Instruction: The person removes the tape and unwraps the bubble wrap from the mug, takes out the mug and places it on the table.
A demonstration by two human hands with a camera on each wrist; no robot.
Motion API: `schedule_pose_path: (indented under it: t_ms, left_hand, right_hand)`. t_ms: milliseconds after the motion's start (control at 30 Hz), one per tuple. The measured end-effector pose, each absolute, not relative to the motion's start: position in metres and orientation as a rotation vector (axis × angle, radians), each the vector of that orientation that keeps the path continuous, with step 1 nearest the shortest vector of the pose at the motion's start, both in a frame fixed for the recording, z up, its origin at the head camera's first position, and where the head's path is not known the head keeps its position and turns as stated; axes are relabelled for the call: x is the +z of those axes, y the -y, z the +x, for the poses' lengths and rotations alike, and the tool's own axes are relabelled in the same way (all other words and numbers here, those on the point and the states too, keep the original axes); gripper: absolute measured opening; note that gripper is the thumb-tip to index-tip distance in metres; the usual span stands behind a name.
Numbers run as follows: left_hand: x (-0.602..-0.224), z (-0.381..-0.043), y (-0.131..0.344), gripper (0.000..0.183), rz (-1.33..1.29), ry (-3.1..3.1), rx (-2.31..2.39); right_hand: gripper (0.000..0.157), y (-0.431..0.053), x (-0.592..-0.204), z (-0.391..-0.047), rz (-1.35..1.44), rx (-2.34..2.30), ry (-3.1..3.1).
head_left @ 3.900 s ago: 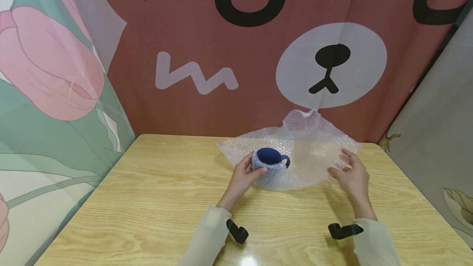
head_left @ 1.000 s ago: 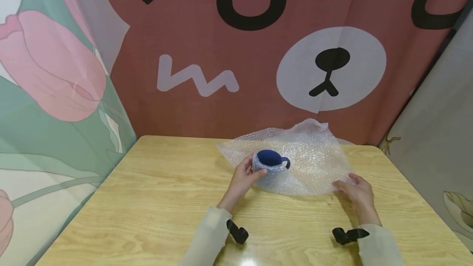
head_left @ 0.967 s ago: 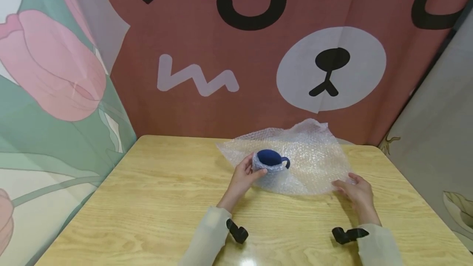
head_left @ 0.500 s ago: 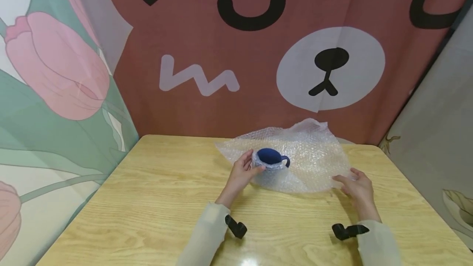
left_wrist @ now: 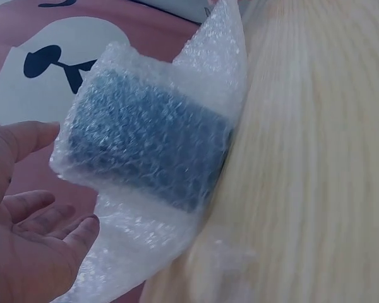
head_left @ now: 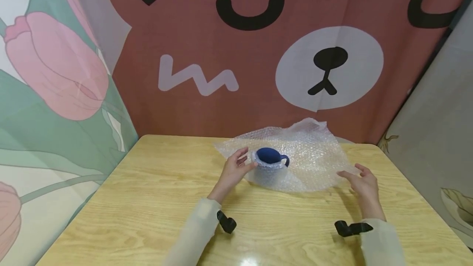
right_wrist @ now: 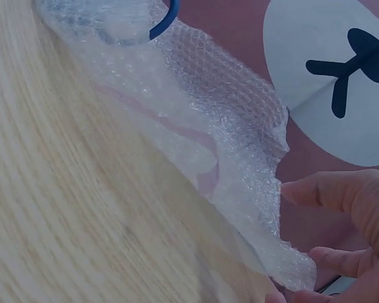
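Observation:
A blue mug (head_left: 268, 156) stands upright on a sheet of bubble wrap (head_left: 318, 157), part of which goes round the mug's near and left sides. Its handle (right_wrist: 165, 22) sticks out bare to the right. In the left wrist view the mug's wall shows blurred through the bubbles. My left hand (head_left: 233, 171) is just left of the mug, fingers spread, with a small gap to the wrapped wall in the left wrist view. At the sheet's right corner is my right hand (head_left: 363, 184); its thumb and fingers are apart, fingertips right at the edge (right_wrist: 297, 262).
The wood-grain table (head_left: 148, 200) carries the mug and sheet. Behind it hangs a brown curtain with a bear face (head_left: 221, 106), and the sheet's far edge rises against it. Printed fabric (head_left: 436, 134) borders the right side, and a tulip-print curtain (head_left: 59, 69) the left.
My left hand has let go of the wrapped mug and drawn back to the left. My right hand has loosened from the sheet's corner and shifted slightly right. The mug stays in place.

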State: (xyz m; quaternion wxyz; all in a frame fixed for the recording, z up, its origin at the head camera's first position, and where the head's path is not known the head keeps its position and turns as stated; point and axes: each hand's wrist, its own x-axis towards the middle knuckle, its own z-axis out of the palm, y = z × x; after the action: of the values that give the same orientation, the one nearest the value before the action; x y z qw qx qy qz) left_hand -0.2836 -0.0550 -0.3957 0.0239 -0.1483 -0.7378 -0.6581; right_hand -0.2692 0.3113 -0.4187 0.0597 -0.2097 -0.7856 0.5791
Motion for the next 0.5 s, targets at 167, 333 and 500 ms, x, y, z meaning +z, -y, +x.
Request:
schedule_pose_path:
  t_ms: [167,333,500]
  left_hand:
    - [-0.409,-0.306,0.063,0.057,-0.5,2.342,-1.879]
    - [-0.402,-0.31,0.071,0.049,-0.604,2.356,-1.685]
    - [-0.396,-0.311,0.076,0.04,-0.711,2.321,-1.48]
  right_hand:
    - [0.087,-0.31,-0.411,-0.267,-0.662,1.682,2.393]
    - [0.084,-0.31,-0.398,-0.267,-0.674,1.565,2.423]
    - [0.08,-0.308,-0.382,-0.268,-0.496,1.457,2.486]
